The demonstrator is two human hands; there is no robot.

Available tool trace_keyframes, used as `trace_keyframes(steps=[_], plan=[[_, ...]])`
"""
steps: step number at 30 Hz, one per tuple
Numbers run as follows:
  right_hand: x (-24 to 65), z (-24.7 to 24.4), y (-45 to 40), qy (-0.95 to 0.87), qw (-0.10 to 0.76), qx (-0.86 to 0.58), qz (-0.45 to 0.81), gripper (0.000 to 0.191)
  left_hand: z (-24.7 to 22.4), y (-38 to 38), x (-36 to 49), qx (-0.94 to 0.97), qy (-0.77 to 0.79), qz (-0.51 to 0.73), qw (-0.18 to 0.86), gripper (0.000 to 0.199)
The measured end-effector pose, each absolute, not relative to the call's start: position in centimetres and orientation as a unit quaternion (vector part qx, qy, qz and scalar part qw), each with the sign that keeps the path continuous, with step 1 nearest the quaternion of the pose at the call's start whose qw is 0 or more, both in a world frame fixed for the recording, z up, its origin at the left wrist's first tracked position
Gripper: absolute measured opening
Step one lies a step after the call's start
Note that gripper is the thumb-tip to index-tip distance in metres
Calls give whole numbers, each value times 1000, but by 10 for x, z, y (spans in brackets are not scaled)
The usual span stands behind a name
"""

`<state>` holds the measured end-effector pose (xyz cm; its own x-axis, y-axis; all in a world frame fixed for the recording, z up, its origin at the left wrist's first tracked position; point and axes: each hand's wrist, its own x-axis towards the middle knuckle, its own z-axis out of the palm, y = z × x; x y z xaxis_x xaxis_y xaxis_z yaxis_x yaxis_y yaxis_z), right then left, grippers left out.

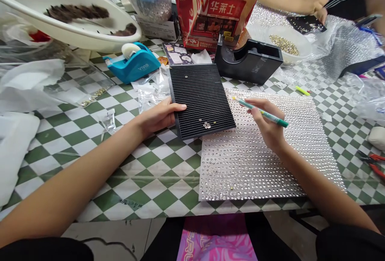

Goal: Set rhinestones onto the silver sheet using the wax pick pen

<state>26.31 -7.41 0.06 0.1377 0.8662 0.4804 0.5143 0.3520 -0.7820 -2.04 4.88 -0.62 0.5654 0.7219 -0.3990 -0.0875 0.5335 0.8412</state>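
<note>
Two hands are occupied: the left hand (159, 117) is laid open against a ridged black rhinestone tray (200, 88) on the checked desk (162, 176), steadying it well, while a green pick pencil (270, 117) is held lightly in the right hand (266, 126) above a rhinestone sheet (258, 172).

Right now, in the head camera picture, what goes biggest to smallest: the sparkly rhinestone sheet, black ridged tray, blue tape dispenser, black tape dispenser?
1. Rhinestone sheet
2. Black ridged tray
3. Blue tape dispenser and black tape dispenser: they look too alike to rank.
</note>
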Motion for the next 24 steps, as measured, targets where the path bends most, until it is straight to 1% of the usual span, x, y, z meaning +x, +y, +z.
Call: trace_keyframes(steps=[3, 6, 11, 19, 24], plan=[[250, 9, -87, -676, 503, -498, 205, 39, -9, 46, -18, 412, 371, 264, 789, 44], [241, 12, -94, -723, 466, -467, 204, 37, -11, 44, -17, 417, 383, 261, 782, 45], [239, 8, -93, -743, 446, -453, 209, 38, -9, 45, -17, 418, 387, 254, 782, 44], [236, 5, -91, -762, 444, -428, 195, 44, -10, 44, -17, 426, 381, 256, 780, 46], [239, 9, -93, -742, 463, -442, 199, 43, -11, 44, -16, 419, 379, 255, 785, 45]])
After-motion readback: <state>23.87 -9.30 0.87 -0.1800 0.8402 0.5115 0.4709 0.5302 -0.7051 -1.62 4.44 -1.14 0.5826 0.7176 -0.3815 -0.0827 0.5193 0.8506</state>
